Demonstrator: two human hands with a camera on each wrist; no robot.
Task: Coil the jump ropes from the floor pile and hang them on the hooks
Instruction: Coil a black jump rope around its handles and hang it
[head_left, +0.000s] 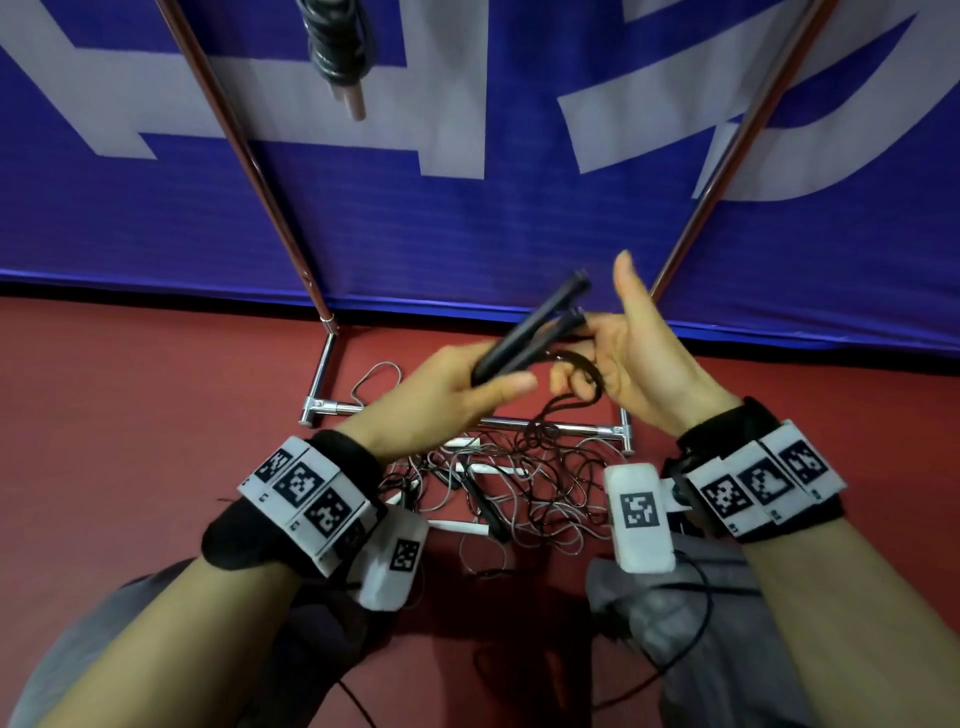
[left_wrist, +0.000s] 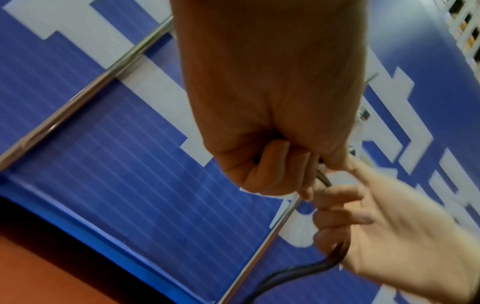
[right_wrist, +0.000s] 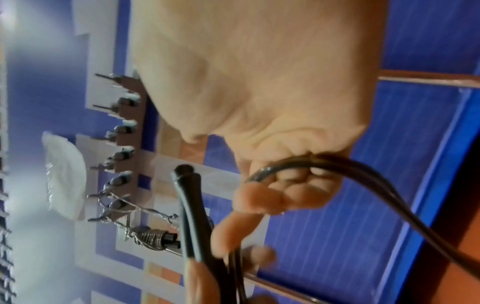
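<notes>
Red floor (head_left: 156, 415) below, blue banner (head_left: 467, 218) behind. Coiling underway: left hand (head_left: 441, 395) gripped both black handles (head_left: 530, 332), right hand (head_left: 639, 358) curled round black cord (head_left: 582, 364) (remainder trailing to floor pile (head_left: 519, 478)). Next, probably: wind further loops, then hook.

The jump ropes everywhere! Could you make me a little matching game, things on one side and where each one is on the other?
Things:
1. black handles
2. coiled rope
3. tangled pile
4. black cord

Places:
A. on the red floor
B. hanging up on the rack
C. gripped in the left hand
D. looped over the right hand fingers

Pairs: 1-C, 2-B, 3-A, 4-D
</notes>
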